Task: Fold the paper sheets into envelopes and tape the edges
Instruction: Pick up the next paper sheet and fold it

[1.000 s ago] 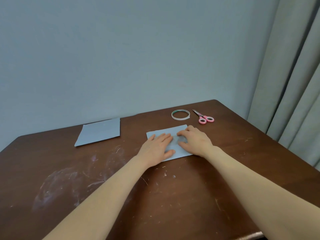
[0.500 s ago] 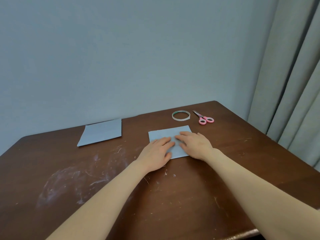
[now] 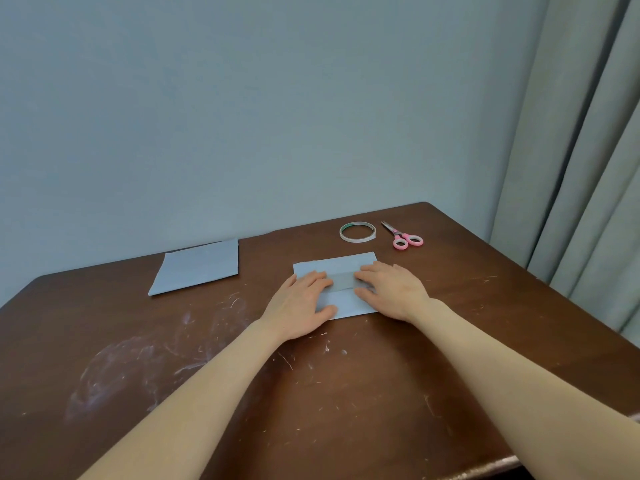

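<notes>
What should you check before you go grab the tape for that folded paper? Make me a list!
1. Folded paper lies flat on the table: ok.
2. Left hand and right hand both press the flaps down: ok.
3. Flaps meet neatly in the middle: cannot tell, the hands cover part of the seam.
4. Tape roll sits just beyond the paper, nothing on it: ok.
5. Pink scissors lie beside the tape, closed: ok.
6. A hand is free to take the tape: not ok, both are on the paper.
</notes>
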Tool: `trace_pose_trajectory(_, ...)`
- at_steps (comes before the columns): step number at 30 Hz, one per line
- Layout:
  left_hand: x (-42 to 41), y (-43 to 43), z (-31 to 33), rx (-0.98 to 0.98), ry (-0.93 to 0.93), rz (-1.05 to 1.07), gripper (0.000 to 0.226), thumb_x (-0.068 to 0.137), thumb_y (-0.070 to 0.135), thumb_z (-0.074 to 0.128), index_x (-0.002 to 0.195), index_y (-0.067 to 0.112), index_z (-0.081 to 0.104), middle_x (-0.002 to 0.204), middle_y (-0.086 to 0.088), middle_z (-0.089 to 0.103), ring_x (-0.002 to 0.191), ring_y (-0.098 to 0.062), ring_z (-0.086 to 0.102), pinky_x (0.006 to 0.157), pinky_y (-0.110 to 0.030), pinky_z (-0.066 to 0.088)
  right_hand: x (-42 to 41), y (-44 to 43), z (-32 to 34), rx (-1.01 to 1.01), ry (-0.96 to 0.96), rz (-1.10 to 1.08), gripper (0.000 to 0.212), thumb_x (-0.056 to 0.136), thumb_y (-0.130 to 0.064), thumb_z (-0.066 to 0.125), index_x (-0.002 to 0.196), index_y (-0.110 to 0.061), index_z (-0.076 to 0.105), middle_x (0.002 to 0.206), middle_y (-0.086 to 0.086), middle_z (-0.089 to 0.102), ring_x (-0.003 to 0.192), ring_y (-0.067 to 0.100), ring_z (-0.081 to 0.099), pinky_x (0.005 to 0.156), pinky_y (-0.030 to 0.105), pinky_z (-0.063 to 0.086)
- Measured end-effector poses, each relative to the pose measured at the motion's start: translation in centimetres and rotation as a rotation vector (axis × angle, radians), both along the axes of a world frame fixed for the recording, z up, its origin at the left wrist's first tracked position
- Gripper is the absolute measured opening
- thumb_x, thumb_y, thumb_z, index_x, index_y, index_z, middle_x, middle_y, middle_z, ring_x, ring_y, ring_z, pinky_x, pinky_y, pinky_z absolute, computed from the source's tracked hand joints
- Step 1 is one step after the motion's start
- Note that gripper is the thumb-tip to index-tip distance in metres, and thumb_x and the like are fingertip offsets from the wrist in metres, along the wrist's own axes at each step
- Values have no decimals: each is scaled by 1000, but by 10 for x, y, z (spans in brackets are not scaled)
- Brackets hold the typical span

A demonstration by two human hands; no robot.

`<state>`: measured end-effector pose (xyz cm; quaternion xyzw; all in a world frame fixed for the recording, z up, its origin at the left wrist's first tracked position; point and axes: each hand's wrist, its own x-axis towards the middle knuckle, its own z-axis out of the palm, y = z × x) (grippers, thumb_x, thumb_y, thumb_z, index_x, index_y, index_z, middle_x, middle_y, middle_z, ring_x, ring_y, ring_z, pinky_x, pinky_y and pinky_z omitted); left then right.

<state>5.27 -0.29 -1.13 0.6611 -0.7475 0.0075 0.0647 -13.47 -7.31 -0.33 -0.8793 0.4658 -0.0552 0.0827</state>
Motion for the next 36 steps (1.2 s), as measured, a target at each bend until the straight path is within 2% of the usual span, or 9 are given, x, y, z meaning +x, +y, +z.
trace_pose_trajectory(3, 0, 2, 0, 4, -1, 0, 55, 95, 48, 41, 146, 26, 34, 157, 8, 25, 144, -8, 20, 118, -31, 7, -3, 5, 0, -15, -13, -54, 37, 103, -35, 32, 133, -23, 50, 138, -2, 52, 125, 19, 48, 111, 36, 27)
trace_pose_trajectory(7, 2, 5, 0, -3, -23, 2, 56, 95, 50, 40, 147, 29, 33, 156, 8, 26, 143, -8, 23, 119, -32, 7, -7, 2, -3, 7, 41, -83, 37, 103, -37, 26, 124, -22, 53, 134, -2, 53, 139, 20, 35, 114, 39, 22)
trace_pose_trajectory(10, 4, 5, 3, -31, -35, 7, 55, 95, 50, 39, 146, 29, 34, 154, 9, 30, 141, -9, 26, 119, -33, 8, -10, -3, -5, 9, 23, -145, 40, 104, -32, 24, 132, -22, 50, 141, -2, 48, 144, 22, 26, 116, 43, 18)
trace_pose_trajectory(15, 9, 6, 14, -229, 5, 45, 41, 99, 38, 38, 136, 25, 48, 145, 6, 43, 134, -11, 39, 114, -29, 19, -18, -5, 2, -115, -44, -276, 45, 95, -10, 35, 138, -21, 42, 136, 5, 49, 125, 25, 44, 103, 35, 35)
trace_pose_trajectory(21, 20, 1, 21, -244, 80, 150, 40, 93, 24, 48, 132, 21, 51, 138, 3, 49, 122, -17, 49, 100, -31, 37, -17, -7, 7, -110, -130, -239, 37, 98, -22, 41, 135, -21, 47, 138, 4, 44, 125, 24, 41, 98, 36, 39)
trace_pose_trajectory(25, 18, -2, 11, -68, 73, 216, 61, 85, 39, 56, 141, 22, 39, 143, 3, 44, 129, -18, 43, 105, -33, 34, -4, 1, 9, -50, -109, -64, 49, 95, -37, 51, 141, -23, 43, 148, -1, 37, 138, 19, 31, 109, 35, 33)
trace_pose_trajectory(28, 14, -2, 3, -87, 23, 180, 60, 85, 43, 54, 140, 23, 41, 140, 5, 46, 128, -15, 42, 107, -31, 29, 7, 3, 10, -1, -60, 6, 55, 97, -40, 48, 147, -22, 36, 155, -1, 29, 146, 19, 18, 115, 34, 21)
trace_pose_trajectory(33, 12, -1, 3, -135, 7, 100, 48, 85, 39, 55, 131, 26, 51, 134, 8, 48, 125, -12, 44, 107, -28, 26, 14, 1, 8, -5, -29, 3, 51, 98, -38, 44, 145, -21, 37, 148, 2, 38, 138, 20, 33, 113, 35, 28)
trace_pose_trajectory(36, 14, -4, 4, -115, 77, 101, 60, 81, 38, 58, 138, 27, 43, 141, 7, 42, 129, -14, 41, 109, -30, 27, 14, -2, 6, -37, -21, -20, 49, 99, -38, 41, 146, -22, 37, 149, 2, 38, 139, 21, 31, 115, 37, 24)
